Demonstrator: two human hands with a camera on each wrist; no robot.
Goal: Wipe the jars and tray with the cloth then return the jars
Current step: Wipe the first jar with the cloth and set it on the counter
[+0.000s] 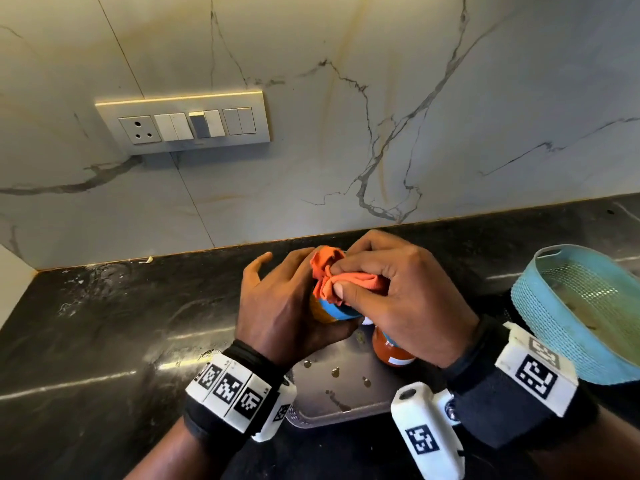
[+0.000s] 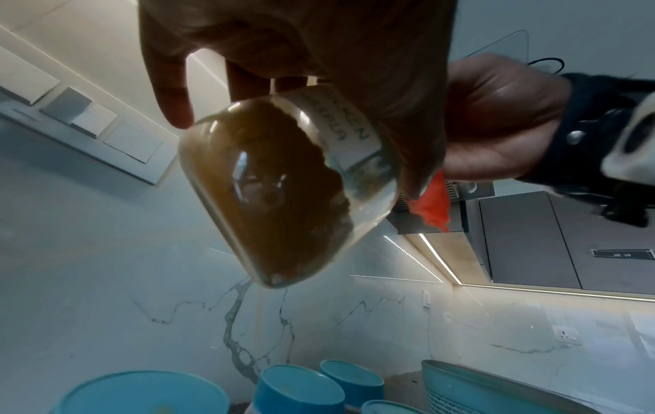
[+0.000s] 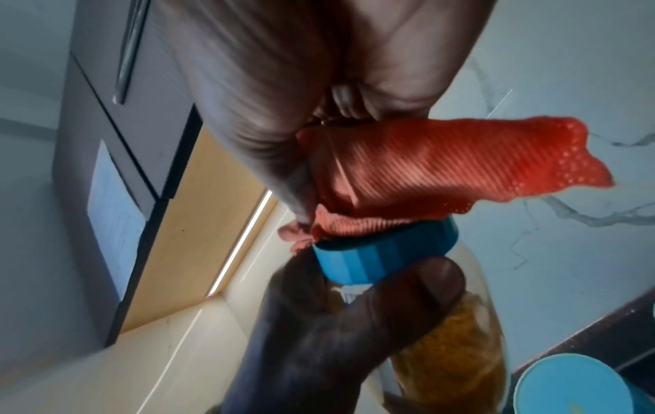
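Note:
My left hand (image 1: 277,303) grips a glass jar (image 2: 283,190) of brown-yellow powder with a blue lid (image 3: 386,255), lifted and tilted above the tray. My right hand (image 1: 388,292) pinches an orange cloth (image 1: 332,275) and presses it on the jar's lid. In the right wrist view the orange cloth (image 3: 443,168) lies bunched over the lid's top. A steel tray (image 1: 343,393) lies on the black counter below my hands. On it stands a jar of red powder (image 1: 391,351), mostly hidden under my right hand. Several blue-lidded jars (image 2: 301,389) show below in the left wrist view.
A blue mesh basket (image 1: 581,310) sits tilted at the right on the black counter (image 1: 121,323). A marble wall with a switch panel (image 1: 183,123) rises behind. Small crumbs dot the tray's surface.

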